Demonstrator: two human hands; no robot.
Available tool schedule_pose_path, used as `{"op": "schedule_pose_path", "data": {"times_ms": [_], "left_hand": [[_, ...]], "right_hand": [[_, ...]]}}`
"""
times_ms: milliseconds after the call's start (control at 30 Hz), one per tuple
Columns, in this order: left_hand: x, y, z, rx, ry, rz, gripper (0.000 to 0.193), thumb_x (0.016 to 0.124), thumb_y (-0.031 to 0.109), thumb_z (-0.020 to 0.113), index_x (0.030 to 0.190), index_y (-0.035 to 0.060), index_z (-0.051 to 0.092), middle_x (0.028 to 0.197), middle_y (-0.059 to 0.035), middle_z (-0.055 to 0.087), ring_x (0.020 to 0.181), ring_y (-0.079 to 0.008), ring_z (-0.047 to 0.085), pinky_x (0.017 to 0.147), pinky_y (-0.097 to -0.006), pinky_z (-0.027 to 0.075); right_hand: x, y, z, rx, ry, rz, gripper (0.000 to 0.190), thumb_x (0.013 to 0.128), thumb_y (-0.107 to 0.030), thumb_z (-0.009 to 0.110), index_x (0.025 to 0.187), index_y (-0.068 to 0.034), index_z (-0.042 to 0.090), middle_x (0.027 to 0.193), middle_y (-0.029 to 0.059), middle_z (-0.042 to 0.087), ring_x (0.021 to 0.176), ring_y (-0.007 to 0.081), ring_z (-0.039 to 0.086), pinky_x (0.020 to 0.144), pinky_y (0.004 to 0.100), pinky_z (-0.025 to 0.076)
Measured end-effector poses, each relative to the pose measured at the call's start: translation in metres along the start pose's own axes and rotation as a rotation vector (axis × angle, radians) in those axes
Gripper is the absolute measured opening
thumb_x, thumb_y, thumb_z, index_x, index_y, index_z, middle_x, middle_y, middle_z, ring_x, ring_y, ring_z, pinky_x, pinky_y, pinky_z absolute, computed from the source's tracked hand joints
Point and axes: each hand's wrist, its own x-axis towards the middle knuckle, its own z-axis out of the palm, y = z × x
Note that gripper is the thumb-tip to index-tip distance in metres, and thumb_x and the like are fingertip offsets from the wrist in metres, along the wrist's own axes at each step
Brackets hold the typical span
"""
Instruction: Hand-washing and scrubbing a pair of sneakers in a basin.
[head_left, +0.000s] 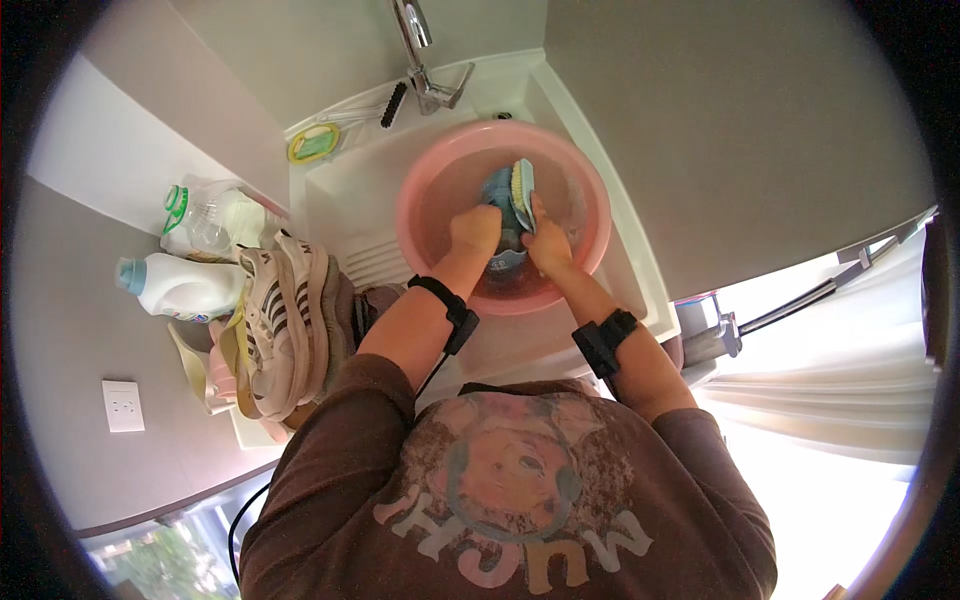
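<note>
A pink plastic basin stands in the white laundry sink, with cloudy water inside. Over the water, my left hand is closed on a blue shoe, covering part of its side. My right hand grips a scrub brush with a light blue back and pale yellow bristles. The brush is upright on its edge beside the shoe's far end, bristles facing left towards the shoe. Whether the bristles press on it is hard to tell.
A chrome faucet rises behind the basin. On the ledge lie a black-bristled brush and a green soap bar in a yellow dish. At left, sneakers are stacked near a white detergent bottle and a clear plastic bottle.
</note>
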Motion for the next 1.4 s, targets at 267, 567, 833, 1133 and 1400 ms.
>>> {"op": "schedule_pose_path", "data": {"times_ms": [267,567,833,1133,1400], "left_hand": [[0.021,-0.005,-0.045,-0.338,-0.218,-0.066,0.016,0.076,0.008,0.055,0.082,0.0037,0.070,0.076,-0.0139,0.068,0.076,-0.0286,0.068,0.068,-0.0398,0.053],[0.047,-0.047,-0.047,-0.741,-0.027,-0.300,0.016,0.076,0.004,0.051,0.071,-0.0044,0.064,0.063,-0.0133,0.064,0.057,-0.0211,0.065,0.049,-0.0346,0.048],[0.039,-0.023,-0.049,-1.142,0.081,-0.380,0.018,0.080,0.010,0.053,0.084,-0.0052,0.063,0.073,-0.0170,0.065,0.061,-0.0238,0.065,0.048,-0.0350,0.048],[0.056,-0.038,-0.020,-0.472,0.168,-0.159,0.034,0.082,0.037,0.059,0.093,0.0052,0.066,0.091,-0.0160,0.066,0.088,-0.0334,0.063,0.075,-0.0437,0.050],[0.055,-0.047,0.011,-0.739,-0.030,-0.500,0.066,0.090,0.056,0.040,0.115,-0.0037,0.054,0.112,-0.0262,0.057,0.104,-0.0414,0.055,0.092,-0.0448,0.042]], "right_hand": [[0.000,0.006,0.002,-0.009,-0.001,0.074,0.082,0.075,-0.009,0.060,0.145,-0.013,0.017,0.109,0.0271,0.059,0.100,0.0412,0.058,0.088,0.0462,0.045],[0.003,0.001,0.007,-0.043,-0.025,0.022,0.075,0.076,-0.006,0.054,0.144,-0.011,0.023,0.114,0.0276,0.056,0.104,0.0404,0.056,0.091,0.0447,0.044],[0.003,0.008,0.002,-0.012,-0.043,0.072,0.075,0.074,-0.003,0.056,0.142,-0.012,0.027,0.120,0.0258,0.053,0.110,0.0392,0.053,0.094,0.0436,0.042],[0.000,0.001,-0.003,0.064,-0.090,0.064,0.079,0.073,-0.006,0.059,0.143,-0.014,0.025,0.123,0.0247,0.052,0.113,0.0384,0.052,0.097,0.0405,0.040],[0.015,0.028,0.009,0.428,-0.020,0.248,0.074,0.073,-0.008,0.059,0.141,-0.010,0.031,0.097,0.0209,0.063,0.079,0.0323,0.064,0.069,0.0401,0.051]]}}
